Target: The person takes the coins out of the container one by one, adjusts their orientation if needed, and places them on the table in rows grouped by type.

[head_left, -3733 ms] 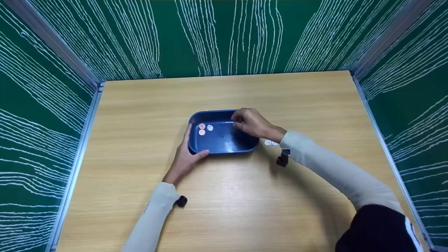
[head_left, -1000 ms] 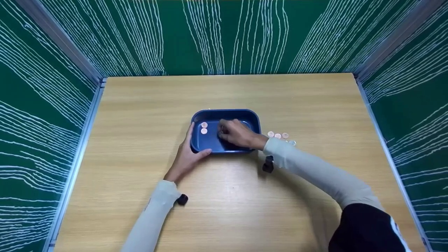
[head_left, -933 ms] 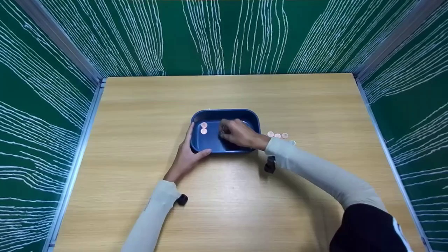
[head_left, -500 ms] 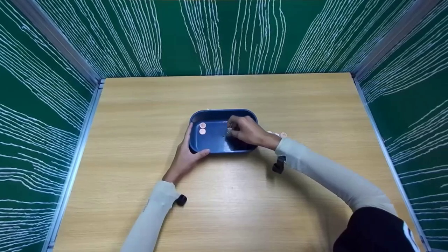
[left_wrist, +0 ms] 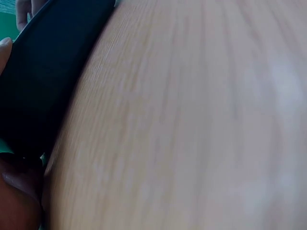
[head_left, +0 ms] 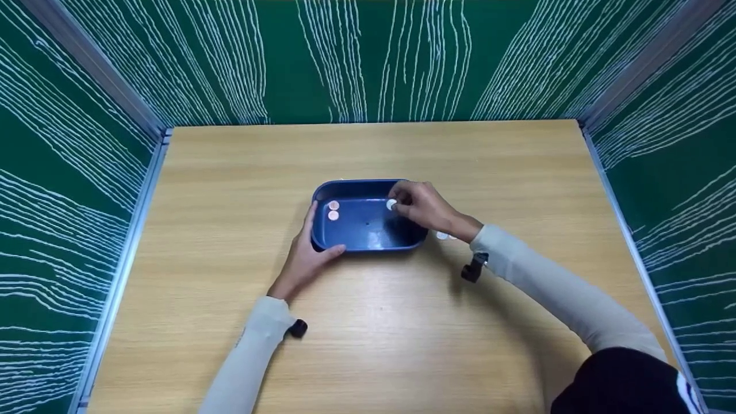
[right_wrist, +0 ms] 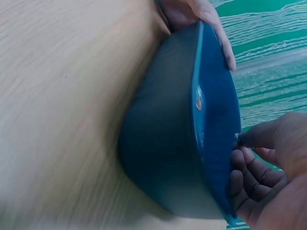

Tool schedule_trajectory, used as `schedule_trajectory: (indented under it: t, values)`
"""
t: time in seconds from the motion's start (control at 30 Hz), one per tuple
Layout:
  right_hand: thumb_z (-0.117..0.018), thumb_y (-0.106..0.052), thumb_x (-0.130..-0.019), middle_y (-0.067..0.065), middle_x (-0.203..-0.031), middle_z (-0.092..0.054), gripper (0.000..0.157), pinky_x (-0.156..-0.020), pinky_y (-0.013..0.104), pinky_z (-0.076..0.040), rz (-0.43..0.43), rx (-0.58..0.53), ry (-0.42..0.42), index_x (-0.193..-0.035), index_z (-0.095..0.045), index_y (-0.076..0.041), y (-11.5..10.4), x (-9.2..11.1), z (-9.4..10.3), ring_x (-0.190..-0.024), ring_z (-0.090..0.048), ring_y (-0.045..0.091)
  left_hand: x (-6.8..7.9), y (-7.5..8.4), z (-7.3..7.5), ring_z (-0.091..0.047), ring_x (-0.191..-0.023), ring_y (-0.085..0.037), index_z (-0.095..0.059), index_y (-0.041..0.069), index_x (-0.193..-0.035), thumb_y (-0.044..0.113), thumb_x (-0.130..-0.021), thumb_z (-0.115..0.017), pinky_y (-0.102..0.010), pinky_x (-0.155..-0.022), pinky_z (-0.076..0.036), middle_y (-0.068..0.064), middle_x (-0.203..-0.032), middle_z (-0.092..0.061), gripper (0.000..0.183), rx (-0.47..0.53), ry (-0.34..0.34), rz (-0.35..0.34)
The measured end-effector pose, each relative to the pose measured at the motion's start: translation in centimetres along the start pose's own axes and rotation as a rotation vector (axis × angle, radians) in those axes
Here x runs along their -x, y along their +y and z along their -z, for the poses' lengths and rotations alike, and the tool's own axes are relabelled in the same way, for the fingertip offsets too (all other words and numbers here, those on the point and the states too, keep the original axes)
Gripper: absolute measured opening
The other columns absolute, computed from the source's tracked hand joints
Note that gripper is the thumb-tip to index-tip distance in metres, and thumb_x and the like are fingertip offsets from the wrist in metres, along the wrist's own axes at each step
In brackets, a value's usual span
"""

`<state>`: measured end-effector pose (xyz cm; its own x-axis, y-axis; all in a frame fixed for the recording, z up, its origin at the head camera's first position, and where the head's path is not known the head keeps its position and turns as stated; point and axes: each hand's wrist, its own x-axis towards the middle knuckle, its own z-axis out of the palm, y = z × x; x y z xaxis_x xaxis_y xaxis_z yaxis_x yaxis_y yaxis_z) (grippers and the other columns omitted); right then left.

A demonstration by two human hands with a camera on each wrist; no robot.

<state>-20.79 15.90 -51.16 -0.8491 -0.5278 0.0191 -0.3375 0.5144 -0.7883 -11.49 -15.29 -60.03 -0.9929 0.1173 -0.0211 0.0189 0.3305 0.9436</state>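
A blue rectangular plastic tray (head_left: 368,248) stands on the table. My left hand (head_left: 305,256) holds its near left corner, thumb on the front rim and fingers along the left end. Two copper-coloured coins (head_left: 333,210) lie inside at the left. Over the tray's right end, my right hand (head_left: 425,206) pinches a silver coin (head_left: 391,204) between thumb and index finger. In the right wrist view the coin's edge (right_wrist: 237,137) shows at the fingertips, with the other fingers curled near the rim. The left wrist view shows mainly the tray's dark outer wall (left_wrist: 43,76).
Silver coins (head_left: 441,235) lie on the table just right of the tray, partly hidden by the right wrist. The wooden table (head_left: 368,322) is bounded by green walls (head_left: 397,63) with white lines at the back and sides.
The silver coin that lay beside the copper ones is gone from there. My right hand has risen from the tray's middle toward its right end, carrying a silver coin. The left hand stays put.
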Motion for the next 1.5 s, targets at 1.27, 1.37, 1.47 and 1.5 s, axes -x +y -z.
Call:
schedule_trajectory:
  t: [1.27, 1.37, 1.47, 1.5]
  values:
    - [-0.07, 0.004, -0.102, 0.02, -0.102, -0.072, 0.016, -0.075, 0.017, -0.051, -0.225, -0.02, 0.206, -0.117, -0.073, 0.005, 8.6, 7.3, 6.9, -0.089, -0.064, 0.021, 0.1, 0.0, 0.0, -0.04, -0.157, -0.038, -0.015, 0.039, -0.178, 0.038, -0.092, -0.092, -0.059, -0.124, -0.041, -0.011, -0.181, -0.027, 0.116, 0.003, 0.003, 0.011]
    - [-0.071, 0.003, -0.102, 0.021, -0.1, -0.073, 0.014, -0.073, 0.017, -0.051, -0.241, -0.02, 0.214, -0.115, -0.073, 0.007, 9.6, 8.3, 6.7, -0.087, -0.065, 0.02, 0.1, 0.1, 0.0, -0.039, -0.158, -0.038, -0.014, 0.04, -0.178, 0.038, -0.092, -0.092, -0.06, -0.124, -0.04, -0.01, -0.181, -0.026, 0.116, 0.002, 0.003, 0.018]
    - [-0.072, 0.001, -0.103, 0.021, -0.099, -0.074, 0.013, -0.069, 0.017, -0.051, -0.253, -0.021, 0.215, -0.114, -0.073, 0.007, 10.5, 9.2, 6.5, -0.083, -0.066, 0.019, 0.0, 0.2, -0.1, -0.037, -0.16, -0.038, -0.013, 0.04, -0.178, 0.039, -0.092, -0.091, -0.061, -0.125, -0.039, -0.008, -0.182, -0.024, 0.116, -0.001, -0.002, 0.027]
    - [-0.072, 0.001, -0.103, 0.021, -0.098, -0.074, 0.013, -0.067, 0.017, -0.051, -0.258, -0.022, 0.214, -0.114, -0.073, 0.007, 10.7, 9.5, 6.5, -0.082, -0.066, 0.018, 0.0, 0.2, -0.1, -0.036, -0.16, -0.038, -0.013, 0.04, -0.178, 0.039, -0.092, -0.091, -0.061, -0.125, -0.039, -0.008, -0.182, -0.024, 0.116, -0.001, -0.005, 0.029]
